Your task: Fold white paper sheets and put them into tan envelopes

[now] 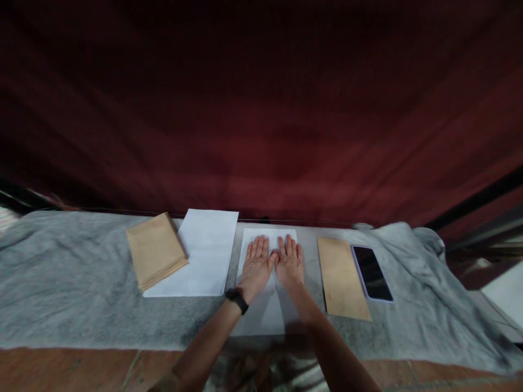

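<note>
Grey cloth [81, 324] spreads before a dark red backdrop [261, 136]. The left hand [256, 264] and right hand [290, 264] lie flat, palms down, thumbs meeting, grasping nothing, over one white rectangular paper [261, 324] at centre. Leftward, one brown paper pile [157, 247], its layers uncountable, overlaps white paper [208, 250]; rightward, one brown paper rectangle [343, 277] and one black-screened phone [371, 275].

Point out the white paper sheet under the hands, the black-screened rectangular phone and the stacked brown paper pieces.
White paper sheet [269, 313]: head view, bare lower part.
Black-screened rectangular phone [372, 273]: head view, middle of its screen.
Stacked brown paper pieces [157, 247]: head view, middle of the top piece.
</note>
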Demonstrator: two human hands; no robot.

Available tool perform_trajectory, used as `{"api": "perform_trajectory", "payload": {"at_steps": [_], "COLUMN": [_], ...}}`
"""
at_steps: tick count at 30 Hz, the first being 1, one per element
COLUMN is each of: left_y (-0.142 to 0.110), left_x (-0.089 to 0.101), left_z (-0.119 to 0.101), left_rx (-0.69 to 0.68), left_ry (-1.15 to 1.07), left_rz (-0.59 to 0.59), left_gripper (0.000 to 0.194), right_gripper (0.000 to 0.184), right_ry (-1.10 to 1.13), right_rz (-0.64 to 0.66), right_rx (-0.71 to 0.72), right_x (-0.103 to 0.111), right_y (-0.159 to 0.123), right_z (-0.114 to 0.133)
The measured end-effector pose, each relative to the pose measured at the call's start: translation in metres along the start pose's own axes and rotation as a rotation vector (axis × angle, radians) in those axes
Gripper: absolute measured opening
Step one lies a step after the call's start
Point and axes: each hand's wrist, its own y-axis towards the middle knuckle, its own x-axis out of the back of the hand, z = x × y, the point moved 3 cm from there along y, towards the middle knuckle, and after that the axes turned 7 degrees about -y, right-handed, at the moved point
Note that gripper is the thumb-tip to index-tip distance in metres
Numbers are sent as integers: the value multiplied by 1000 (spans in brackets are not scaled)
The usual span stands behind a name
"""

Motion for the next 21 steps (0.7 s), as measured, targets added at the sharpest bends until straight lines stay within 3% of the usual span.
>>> {"api": "perform_trajectory", "payload": {"at_steps": [3, 7, 11, 17, 21], "left_y": [22, 23, 20, 23, 25], "left_x": [-4, -5, -5, -7, -10], "left_z": [17, 32, 33, 34, 35], "left_rx": [51, 83, 78, 76, 119], "left_ry": [31, 67, 59, 59, 60], "left_rz": [32, -5, -24, -17, -18], "left_gripper": [58, 59, 59, 57, 57], "right_gripper": [55, 55, 53, 50, 53], "right_ry": [14, 28, 60, 129, 93], "right_rz": [-31, -55, -10, 70, 20], "right_rx": [-9, -13, -21, 144, 76], "right_x": [-2, -6, -10, -14, -19], "right_y": [-1, -1, 11, 39, 42], "right_z": [0, -1, 5, 26, 22]}}
